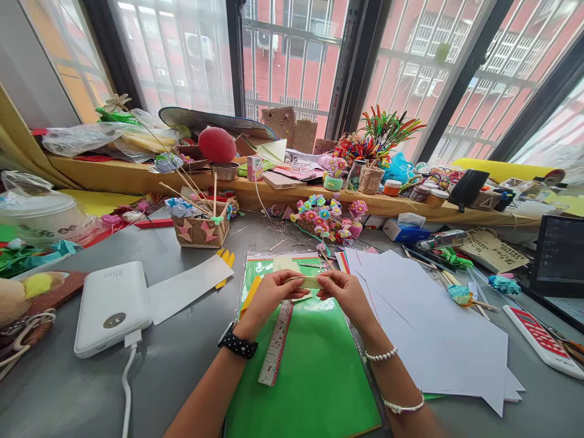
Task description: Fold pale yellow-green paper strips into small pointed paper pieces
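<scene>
My left hand (pixel 276 291) and my right hand (pixel 338 289) meet near the middle of the view, each pinching one end of a small pale yellow paper strip (pixel 311 283). The strip is stretched level between my fingertips. Beneath my hands lies a green sheet (pixel 319 365) in a clear sleeve. On it, a ruler (pixel 276 350) with a red dotted edge slants below my left hand. More pale yellow paper (pixel 286 263) lies just beyond my fingers, partly hidden by them. A yellow paper piece (pixel 250 295) shows beside my left hand.
White sheets (pixel 438 328) are spread at the right, near a red-and-white calculator (pixel 545 340) and a laptop (pixel 561 261). A white power bank (pixel 113 307) with a cable stands left. Behind are a cardboard box (pixel 201 228), colourful flowers (pixel 322 219) and a crowded ledge (pixel 292 194).
</scene>
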`<state>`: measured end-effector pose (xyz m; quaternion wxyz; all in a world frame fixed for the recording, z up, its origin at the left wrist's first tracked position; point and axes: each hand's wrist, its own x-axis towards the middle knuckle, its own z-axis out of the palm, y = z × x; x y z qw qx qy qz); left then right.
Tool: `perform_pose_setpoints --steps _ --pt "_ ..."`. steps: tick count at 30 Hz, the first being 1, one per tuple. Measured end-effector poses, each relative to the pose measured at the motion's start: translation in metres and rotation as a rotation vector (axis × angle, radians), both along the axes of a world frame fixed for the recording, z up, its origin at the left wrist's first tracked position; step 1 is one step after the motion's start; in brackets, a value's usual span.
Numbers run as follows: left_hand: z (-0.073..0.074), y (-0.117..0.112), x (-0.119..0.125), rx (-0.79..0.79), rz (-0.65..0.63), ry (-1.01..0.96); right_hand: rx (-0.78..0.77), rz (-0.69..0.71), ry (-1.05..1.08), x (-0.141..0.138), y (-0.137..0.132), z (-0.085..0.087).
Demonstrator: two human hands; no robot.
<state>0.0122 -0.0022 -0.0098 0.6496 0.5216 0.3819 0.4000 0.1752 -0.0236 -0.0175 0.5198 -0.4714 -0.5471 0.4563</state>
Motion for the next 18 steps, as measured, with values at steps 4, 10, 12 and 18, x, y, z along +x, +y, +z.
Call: perform_pose_setpoints --steps 4,10,12,18 --pt "0.0018 -0.0012 0.0 -0.001 -0.013 -0.009 0.007 -0.035 -0.027 -0.0014 -0.001 -0.0009" --pt "0.0036 -0.0017 0.0012 -0.053 0.022 -0.007 0.035 -0.045 -0.051 -0.0032 -0.002 0.0005" --pt "0.0035 -0.0019 0.0011 -0.061 0.03 -0.014 0.051 -0.033 -0.058 -0.0034 -0.002 0.0" --pt "0.0012 -0.0021 0.001 -0.046 0.046 -0.024 0.073 -0.054 -0.085 -0.0046 -0.0025 -0.0006"
